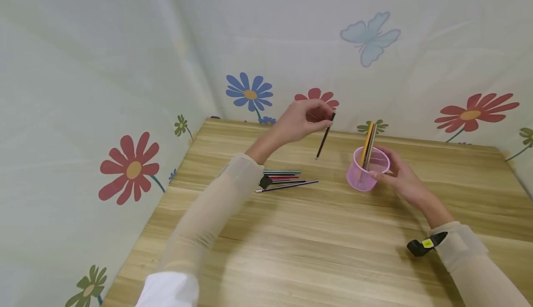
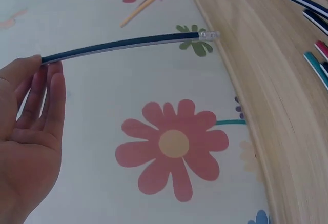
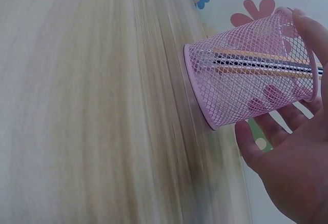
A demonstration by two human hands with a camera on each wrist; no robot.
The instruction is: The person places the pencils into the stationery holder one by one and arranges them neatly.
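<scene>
My left hand pinches a dark pencil near its upper end, above the table and left of the cup. In the left wrist view the same pencil shows a dark and pale striped body and an eraser end pointing away from the fingers. With my right hand I hold a pink mesh pencil cup by its rim and side. Several pencils, some yellow-orange and some dark striped, lean inside the cup. In the right wrist view, thumb and fingers lie around the mesh cup.
More pencils, blue, red, teal and dark, lie in a loose group on the wooden table, partly behind the left wrist's black camera. A pale curtain with printed flowers and a butterfly hangs behind and left of the table.
</scene>
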